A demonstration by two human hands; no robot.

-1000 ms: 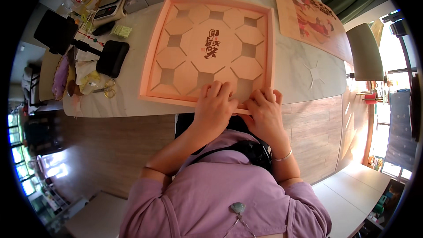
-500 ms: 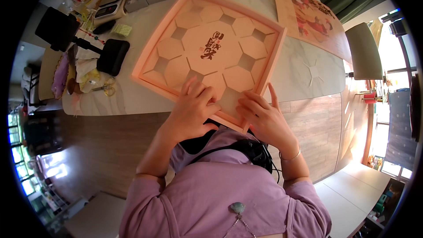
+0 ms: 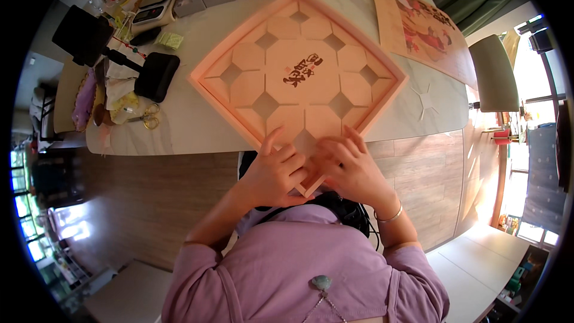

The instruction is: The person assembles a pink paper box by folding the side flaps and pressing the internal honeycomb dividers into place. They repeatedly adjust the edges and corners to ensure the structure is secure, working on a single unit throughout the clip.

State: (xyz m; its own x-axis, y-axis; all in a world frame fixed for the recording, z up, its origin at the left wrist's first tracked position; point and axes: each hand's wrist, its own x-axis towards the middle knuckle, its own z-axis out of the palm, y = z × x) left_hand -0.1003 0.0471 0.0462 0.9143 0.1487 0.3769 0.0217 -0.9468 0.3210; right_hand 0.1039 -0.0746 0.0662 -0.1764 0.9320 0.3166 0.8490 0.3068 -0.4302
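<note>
The pink, square, shallow cardboard box [image 3: 227,111], mid-frame, has turned diamond-wise, bringing 1 corner between the bare left hand [image 3: 267,174] and blurred right hand [image 3: 357,172]; whether either grips it, I cannot tell.

L hand [image 3: 269,174] + R hand [image 3: 357,172] at near corner, pink box [image 3: 228,110].
I see box set diamond-wise, corner overhanging marbled tbl [image 3: 188,128].

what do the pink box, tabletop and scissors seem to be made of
Box: probably paperboard, matte, judging by its crisp folded-looking edges and dull, even surface.
Tabletop: smooth, pale, with grey marble-like veins; real stone or a printed imitation, I can't tell.
Scissors: likely metal, the handles gold-coloured and shiny, though plated or coated is open.
</note>
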